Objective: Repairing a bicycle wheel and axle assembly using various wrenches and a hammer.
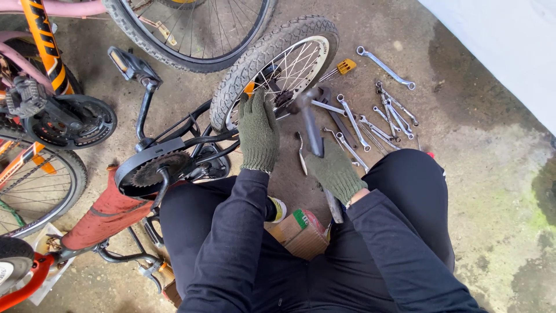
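I had the right hand [336, 174], gloved in green knit, wrapped tight around the handle of a hammer [313, 124], whose dark head hung just beside the hub of the small rear wheel [272, 64] of the overturned bicycle. To my judgement the tool was head-heavy and stiff, best gripped low on the handle as it was. The left hand [258, 130] lay with fingers spread flat against the spokes, steadying the light, springy wheel and pinching nothing.

Scattered wrenches [370, 119] crowd the floor right of the small wheel [278, 64]; bare concrete [492, 174] beyond lies open.
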